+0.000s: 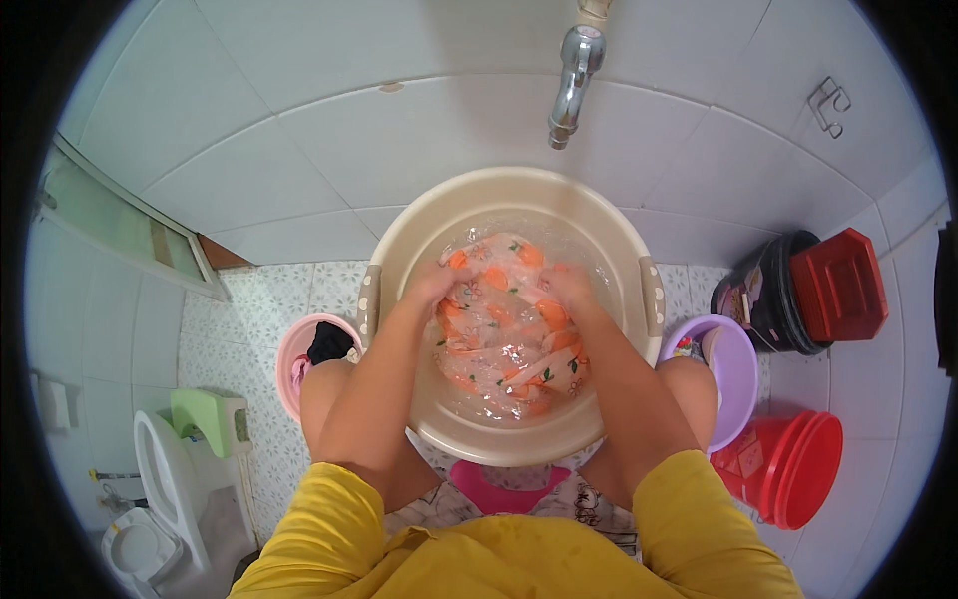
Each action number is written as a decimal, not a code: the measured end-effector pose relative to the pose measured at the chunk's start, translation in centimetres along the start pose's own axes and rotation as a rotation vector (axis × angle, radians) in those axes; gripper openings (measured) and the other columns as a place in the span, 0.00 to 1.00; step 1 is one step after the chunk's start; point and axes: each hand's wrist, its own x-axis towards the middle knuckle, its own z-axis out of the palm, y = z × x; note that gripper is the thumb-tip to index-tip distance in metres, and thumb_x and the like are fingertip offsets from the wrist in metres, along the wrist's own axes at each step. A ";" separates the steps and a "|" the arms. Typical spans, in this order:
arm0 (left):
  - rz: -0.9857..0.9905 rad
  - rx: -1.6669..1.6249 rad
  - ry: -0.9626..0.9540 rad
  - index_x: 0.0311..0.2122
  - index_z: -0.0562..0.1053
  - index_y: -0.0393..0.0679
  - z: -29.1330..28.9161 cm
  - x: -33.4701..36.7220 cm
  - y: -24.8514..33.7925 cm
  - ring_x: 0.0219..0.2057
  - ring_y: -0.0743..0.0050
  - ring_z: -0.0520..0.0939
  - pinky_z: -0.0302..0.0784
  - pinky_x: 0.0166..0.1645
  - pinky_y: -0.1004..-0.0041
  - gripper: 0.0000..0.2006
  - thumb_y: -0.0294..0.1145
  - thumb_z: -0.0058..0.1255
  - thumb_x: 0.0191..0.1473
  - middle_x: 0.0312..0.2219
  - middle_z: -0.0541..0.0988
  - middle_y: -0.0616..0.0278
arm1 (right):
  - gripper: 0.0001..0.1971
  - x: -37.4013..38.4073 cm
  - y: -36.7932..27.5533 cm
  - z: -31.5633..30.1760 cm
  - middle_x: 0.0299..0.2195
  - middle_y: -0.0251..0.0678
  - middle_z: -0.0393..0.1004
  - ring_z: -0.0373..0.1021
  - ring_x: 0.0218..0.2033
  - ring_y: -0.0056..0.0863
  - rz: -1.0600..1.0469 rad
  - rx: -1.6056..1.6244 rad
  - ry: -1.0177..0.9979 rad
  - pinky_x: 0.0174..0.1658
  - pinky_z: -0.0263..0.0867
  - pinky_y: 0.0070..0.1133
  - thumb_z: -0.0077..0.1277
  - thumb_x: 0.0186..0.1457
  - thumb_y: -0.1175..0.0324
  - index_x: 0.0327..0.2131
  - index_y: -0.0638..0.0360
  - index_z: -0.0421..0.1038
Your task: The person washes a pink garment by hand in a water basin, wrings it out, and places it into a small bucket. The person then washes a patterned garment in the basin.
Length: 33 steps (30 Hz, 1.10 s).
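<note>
A large beige basin (519, 454) with water in it stands in front of me. A soaked pale cloth (499, 319), printed with orange fruit and green leaves, lies bunched in the water. My left hand (437, 284) grips the cloth's upper left edge, fingers curled into the fabric. On the opposite side, my right hand (567, 286) has hold of its upper right part. Fingertips of both hands are partly hidden by the cloth and water. What kind of garment or sheet the cloth is, I cannot tell.
Above the basin, a chrome tap (577, 85) juts from the tiled wall. A pink tub (289, 349) with clothes sits left, a purple tub (738, 369) right. Black (773, 299) and red buckets (798, 469) line the right wall. A green stool (210, 419) stands beside the toilet (165, 469).
</note>
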 end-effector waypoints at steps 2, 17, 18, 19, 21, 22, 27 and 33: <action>0.137 0.206 0.195 0.43 0.69 0.35 -1.8 0.5 -0.5 0.31 0.62 0.79 0.76 0.35 0.67 0.19 0.34 0.54 0.47 0.31 0.77 0.54 | 0.16 -0.4 -0.4 0.2 0.30 0.42 0.76 0.73 0.32 0.36 -0.003 -0.012 0.094 0.39 0.67 0.27 0.54 0.40 0.58 0.29 0.61 0.75; 0.330 1.429 0.328 0.57 0.60 0.49 4.9 -1.1 -9.3 0.63 0.46 0.42 0.40 0.59 0.38 0.36 0.38 0.58 0.39 0.62 0.42 0.53 | 0.36 -4.5 -0.4 5.4 0.59 0.50 0.46 0.50 0.58 0.47 -0.476 -0.533 0.271 0.58 0.48 0.40 0.48 0.48 0.66 0.60 0.40 0.46; 0.327 1.573 0.305 0.57 0.59 0.46 5.1 -0.1 -10.3 0.63 0.45 0.41 0.39 0.59 0.39 0.37 0.40 0.58 0.40 0.63 0.39 0.53 | 0.36 -4.7 -0.3 5.5 0.60 0.49 0.43 0.49 0.59 0.47 -0.552 -0.572 0.185 0.59 0.46 0.41 0.48 0.49 0.66 0.61 0.38 0.45; 0.336 1.570 0.296 0.57 0.59 0.46 5.5 -0.1 -9.7 0.63 0.45 0.41 0.39 0.59 0.39 0.37 0.40 0.58 0.40 0.63 0.39 0.53 | 0.36 -4.5 0.2 5.4 0.60 0.49 0.43 0.49 0.59 0.47 -0.543 -0.576 0.190 0.59 0.46 0.41 0.48 0.49 0.66 0.61 0.38 0.45; 0.192 1.365 -0.109 0.52 0.65 0.39 5.6 0.0 -8.4 0.61 0.40 0.48 0.44 0.59 0.42 0.32 0.39 0.57 0.40 0.61 0.49 0.48 | 0.37 -4.1 1.0 5.3 0.60 0.47 0.46 0.48 0.60 0.46 -0.435 -0.442 -0.163 0.60 0.45 0.40 0.48 0.49 0.65 0.61 0.39 0.43; 0.192 1.365 -0.108 0.52 0.65 0.39 5.2 0.3 -7.8 0.61 0.40 0.48 0.44 0.59 0.42 0.32 0.39 0.57 0.40 0.61 0.49 0.48 | 0.37 -4.3 0.9 5.2 0.60 0.47 0.46 0.48 0.60 0.46 -0.436 -0.442 -0.163 0.60 0.45 0.40 0.48 0.49 0.65 0.61 0.39 0.43; 0.472 1.119 0.004 0.46 0.70 0.42 2.3 2.1 -7.6 0.51 0.46 0.67 0.61 0.56 0.59 0.25 0.38 0.56 0.40 0.45 0.71 0.47 | 0.29 -2.9 0.8 4.3 0.52 0.40 0.60 0.57 0.53 0.44 -0.298 -0.742 0.148 0.54 0.55 0.36 0.50 0.48 0.65 0.56 0.44 0.55; 0.052 0.514 0.505 0.50 0.66 0.44 1.3 2.1 -6.2 0.52 0.50 0.67 0.66 0.51 0.57 0.27 0.41 0.54 0.44 0.48 0.69 0.48 | 0.25 -3.0 1.1 3.4 0.52 0.51 0.59 0.59 0.53 0.45 -0.139 -0.293 0.488 0.51 0.57 0.39 0.50 0.49 0.55 0.47 0.59 0.61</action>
